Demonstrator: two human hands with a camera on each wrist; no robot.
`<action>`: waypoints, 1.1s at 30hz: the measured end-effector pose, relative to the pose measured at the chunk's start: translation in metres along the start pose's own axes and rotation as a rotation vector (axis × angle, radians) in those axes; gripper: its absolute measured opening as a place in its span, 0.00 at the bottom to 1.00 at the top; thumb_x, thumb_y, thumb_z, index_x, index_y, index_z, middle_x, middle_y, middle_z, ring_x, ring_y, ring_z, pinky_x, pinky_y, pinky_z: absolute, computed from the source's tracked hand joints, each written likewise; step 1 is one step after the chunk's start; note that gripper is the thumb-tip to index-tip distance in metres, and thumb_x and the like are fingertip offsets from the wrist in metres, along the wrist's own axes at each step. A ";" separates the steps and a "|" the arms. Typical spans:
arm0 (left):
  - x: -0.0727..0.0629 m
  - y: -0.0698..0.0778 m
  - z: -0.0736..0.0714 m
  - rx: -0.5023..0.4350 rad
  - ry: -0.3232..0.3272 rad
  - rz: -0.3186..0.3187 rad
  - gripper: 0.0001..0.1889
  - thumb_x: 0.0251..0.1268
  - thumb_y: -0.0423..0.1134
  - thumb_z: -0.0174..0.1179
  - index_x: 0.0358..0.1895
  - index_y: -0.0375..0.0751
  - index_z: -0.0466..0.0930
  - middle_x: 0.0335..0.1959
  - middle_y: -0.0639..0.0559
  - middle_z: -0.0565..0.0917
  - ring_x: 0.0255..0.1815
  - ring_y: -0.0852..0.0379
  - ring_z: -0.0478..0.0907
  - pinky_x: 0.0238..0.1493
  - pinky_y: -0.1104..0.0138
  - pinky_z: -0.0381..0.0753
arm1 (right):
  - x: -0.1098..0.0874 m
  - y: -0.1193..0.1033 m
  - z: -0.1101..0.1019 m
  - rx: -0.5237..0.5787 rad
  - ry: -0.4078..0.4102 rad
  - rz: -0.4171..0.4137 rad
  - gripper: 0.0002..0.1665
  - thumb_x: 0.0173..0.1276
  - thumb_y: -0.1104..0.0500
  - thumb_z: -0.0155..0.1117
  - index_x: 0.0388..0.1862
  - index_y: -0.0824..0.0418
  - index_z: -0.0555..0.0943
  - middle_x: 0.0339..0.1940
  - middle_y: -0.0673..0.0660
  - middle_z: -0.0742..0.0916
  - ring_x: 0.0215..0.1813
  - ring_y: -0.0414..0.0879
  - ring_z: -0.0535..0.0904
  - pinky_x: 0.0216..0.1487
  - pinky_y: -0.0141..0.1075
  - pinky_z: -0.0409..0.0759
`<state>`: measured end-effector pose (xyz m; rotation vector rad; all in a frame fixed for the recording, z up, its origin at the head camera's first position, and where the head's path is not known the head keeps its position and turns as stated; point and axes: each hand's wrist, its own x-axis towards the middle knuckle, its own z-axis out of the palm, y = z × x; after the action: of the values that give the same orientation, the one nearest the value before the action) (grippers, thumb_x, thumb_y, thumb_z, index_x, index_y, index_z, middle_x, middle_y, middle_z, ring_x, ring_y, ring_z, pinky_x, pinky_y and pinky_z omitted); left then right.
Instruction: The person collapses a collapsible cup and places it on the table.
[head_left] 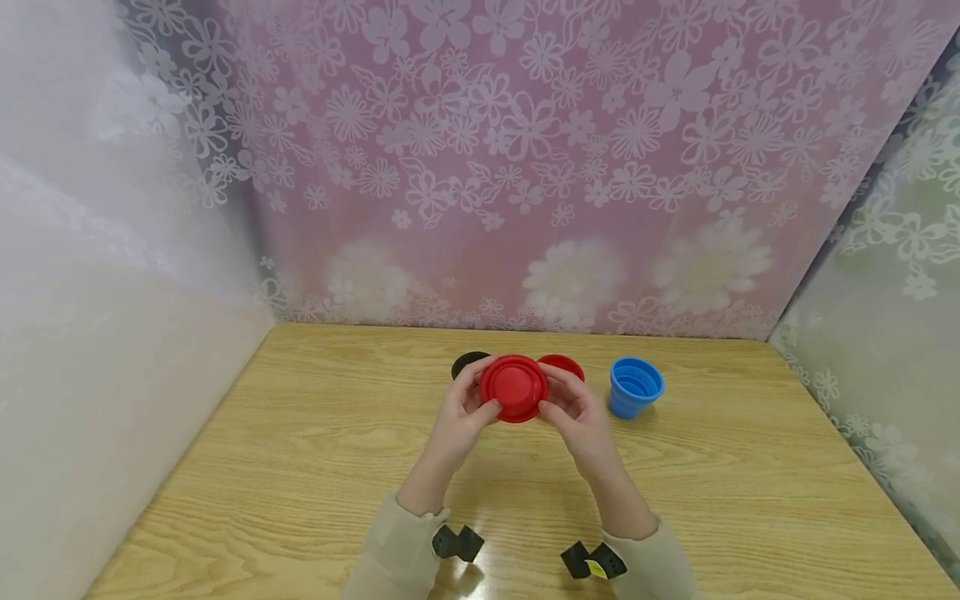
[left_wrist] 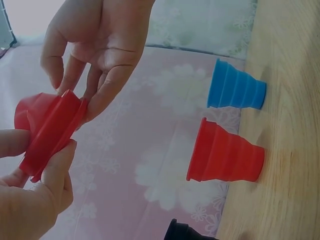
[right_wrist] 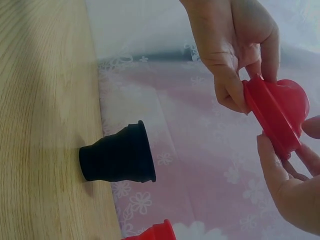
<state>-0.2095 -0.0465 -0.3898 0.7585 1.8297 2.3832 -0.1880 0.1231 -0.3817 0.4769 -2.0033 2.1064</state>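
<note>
Both hands hold a red collapsible cup [head_left: 515, 388] up above the table, its base side facing the head camera. It is partly folded down, and its soft side bulges unevenly in the left wrist view. My left hand [head_left: 455, 418] pinches the rim on the left between thumb and fingers. On the opposite side my right hand [head_left: 582, 423] grips the edge with the thumb in front. Behind the hands stand a second red cup [left_wrist: 227, 152], a blue cup [head_left: 633, 388] and a black cup [right_wrist: 119, 154], all upright and extended.
The wooden table [head_left: 315, 467] ends at a pink flowered curtain [head_left: 465, 167] at the back. A pale curtain [head_left: 112, 292] closes the left side, with another flowered one [head_left: 885, 333] along the right. The blue cup stands to the right of the hands.
</note>
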 end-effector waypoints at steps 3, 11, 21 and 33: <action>0.000 0.001 0.000 -0.022 0.004 -0.021 0.26 0.59 0.20 0.47 0.62 0.39 0.61 0.52 0.40 0.67 0.49 0.49 0.71 0.40 0.63 0.78 | 0.000 0.002 -0.001 0.000 -0.032 -0.019 0.28 0.56 0.77 0.54 0.58 0.71 0.67 0.48 0.70 0.75 0.42 0.47 0.77 0.39 0.37 0.78; 0.000 0.003 0.000 -0.042 0.020 -0.034 0.24 0.60 0.21 0.47 0.61 0.36 0.61 0.50 0.41 0.68 0.49 0.50 0.71 0.42 0.60 0.77 | 0.000 0.001 -0.001 0.026 0.025 0.010 0.26 0.56 0.78 0.54 0.55 0.72 0.67 0.45 0.60 0.78 0.42 0.45 0.78 0.39 0.38 0.78; 0.001 0.003 -0.004 -0.029 0.125 -0.029 0.14 0.63 0.29 0.50 0.50 0.26 0.71 0.42 0.40 0.75 0.36 0.55 0.77 0.37 0.62 0.79 | 0.000 -0.003 -0.003 0.024 0.167 0.064 0.17 0.58 0.77 0.54 0.47 0.76 0.72 0.36 0.49 0.82 0.37 0.42 0.80 0.38 0.34 0.79; 0.001 0.004 -0.005 -0.030 0.138 -0.069 0.12 0.61 0.29 0.52 0.47 0.27 0.70 0.39 0.43 0.76 0.36 0.55 0.77 0.36 0.62 0.79 | 0.001 -0.004 -0.003 0.018 0.236 0.074 0.14 0.59 0.72 0.57 0.45 0.76 0.75 0.34 0.51 0.83 0.34 0.43 0.79 0.37 0.33 0.79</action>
<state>-0.2115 -0.0521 -0.3865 0.5318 1.8317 2.4688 -0.1878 0.1259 -0.3774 0.1494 -1.8966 2.1127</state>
